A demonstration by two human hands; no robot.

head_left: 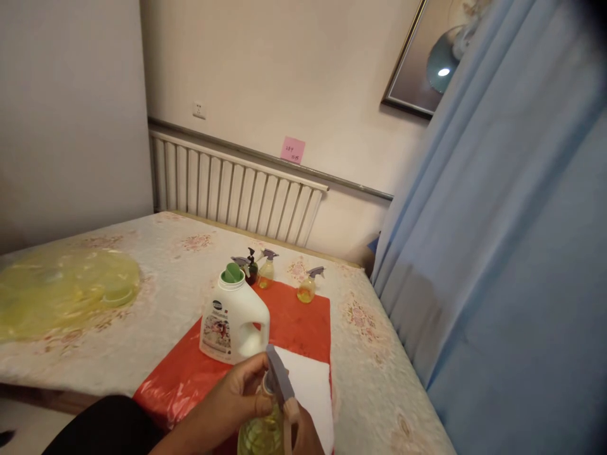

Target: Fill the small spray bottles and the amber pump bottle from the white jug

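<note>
We hold a spray bottle (265, 423) of yellow liquid low over the bed's red sheet (303, 322): left hand (232, 395) grasping its neck, right hand (303, 433) beneath, its grip mostly hidden.

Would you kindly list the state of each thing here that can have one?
Spray bottle in hand: upright, holds yellow liquid, grey sprayer on.
Left hand: gripping the bottle's neck.
Right hand: at the sprayer, mostly hidden.
White jug: upright, green cap on.
Far spray bottle: upright, partly filled.
Curtain: drawn.
</note>
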